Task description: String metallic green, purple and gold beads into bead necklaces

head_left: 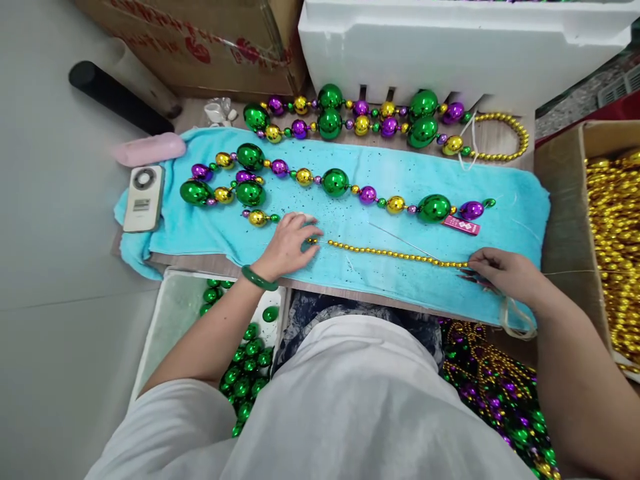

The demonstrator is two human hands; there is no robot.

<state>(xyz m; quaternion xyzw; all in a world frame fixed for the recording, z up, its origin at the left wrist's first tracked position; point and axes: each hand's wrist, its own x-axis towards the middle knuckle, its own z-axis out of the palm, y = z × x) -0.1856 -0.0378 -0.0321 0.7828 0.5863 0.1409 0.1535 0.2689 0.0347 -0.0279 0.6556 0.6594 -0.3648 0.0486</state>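
A thin strand of small gold beads point(390, 253) lies stretched across a turquoise towel point(510, 193). My left hand point(290, 241), with a green bangle on the wrist, pinches the strand's left end. My right hand point(505, 272) grips its right end, fingers closed, with pale cord trailing below the wrist. Above the strand lies a long string of large green, purple and gold baubles point(335, 181) with a pink tag point(461, 225).
A second bauble string point(360, 119) and a gold bead loop point(505, 137) lie behind the towel by a white foam box point(450, 47). A remote point(143, 197) and pink case point(149, 148) sit left. Boxes of gold beads point(613, 247), green balls point(245, 373) and mixed beads point(495, 393) surround me.
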